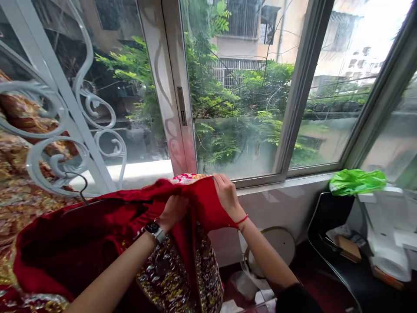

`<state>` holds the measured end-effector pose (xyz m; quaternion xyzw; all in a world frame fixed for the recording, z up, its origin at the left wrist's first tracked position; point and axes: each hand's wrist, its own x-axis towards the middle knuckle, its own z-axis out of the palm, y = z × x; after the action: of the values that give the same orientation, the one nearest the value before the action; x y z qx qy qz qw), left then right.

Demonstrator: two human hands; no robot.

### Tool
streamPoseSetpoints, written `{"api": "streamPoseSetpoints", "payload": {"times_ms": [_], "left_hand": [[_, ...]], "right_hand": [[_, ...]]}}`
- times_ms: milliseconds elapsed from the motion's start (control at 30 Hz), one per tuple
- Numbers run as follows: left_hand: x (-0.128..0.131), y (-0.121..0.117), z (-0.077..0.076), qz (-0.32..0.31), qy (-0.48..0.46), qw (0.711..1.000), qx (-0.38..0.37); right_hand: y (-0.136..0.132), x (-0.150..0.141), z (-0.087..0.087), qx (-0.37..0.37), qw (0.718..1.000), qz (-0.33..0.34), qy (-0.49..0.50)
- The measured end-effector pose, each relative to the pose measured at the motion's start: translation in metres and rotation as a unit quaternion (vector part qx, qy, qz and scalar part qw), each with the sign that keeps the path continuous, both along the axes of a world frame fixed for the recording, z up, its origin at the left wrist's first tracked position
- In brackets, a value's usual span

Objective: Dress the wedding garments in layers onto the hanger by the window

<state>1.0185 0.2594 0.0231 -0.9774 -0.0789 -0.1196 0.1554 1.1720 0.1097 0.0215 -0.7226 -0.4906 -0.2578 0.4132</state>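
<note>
Forearms point(119, 270), hands point(174, 211) on red garment point(206, 204)

We count one left hand point(174, 212), one right hand point(228, 198), one held red garment point(208, 204), one hanger point(84, 189), one wristwatch point(155, 230), one red bracelet point(242, 220), one green bag point(356, 181)

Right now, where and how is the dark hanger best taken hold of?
The dark hanger is likely best pinched by its hook, from above: that thin, curved wire rises clear of the red garment, while the lower wire lies against the fabric.
</note>
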Motion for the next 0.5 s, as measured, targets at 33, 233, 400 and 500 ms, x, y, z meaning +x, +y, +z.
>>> {"api": "streamPoseSetpoints", "payload": {"times_ms": [33, 233, 400, 500], "left_hand": [[0.0, -0.002, 0.003, 0.015, -0.017, 1.0, 0.001], [-0.034, -0.022, -0.021, 0.028, -0.06, 0.998, 0.009], [-0.081, -0.019, -0.068, -0.096, -0.142, 0.985, 0.024], [-0.115, -0.026, -0.071, -0.143, -0.246, 0.958, 0.018]], "right_hand": [[-0.01, -0.003, -0.007, 0.02, 0.999, 0.003, -0.025], [-0.052, -0.049, -0.098, 0.052, 0.998, 0.028, -0.023], [-0.05, -0.106, -0.148, 0.05, 0.995, 0.084, 0.024], [-0.042, -0.126, -0.157, 0.05, 0.992, 0.102, 0.052]]}}
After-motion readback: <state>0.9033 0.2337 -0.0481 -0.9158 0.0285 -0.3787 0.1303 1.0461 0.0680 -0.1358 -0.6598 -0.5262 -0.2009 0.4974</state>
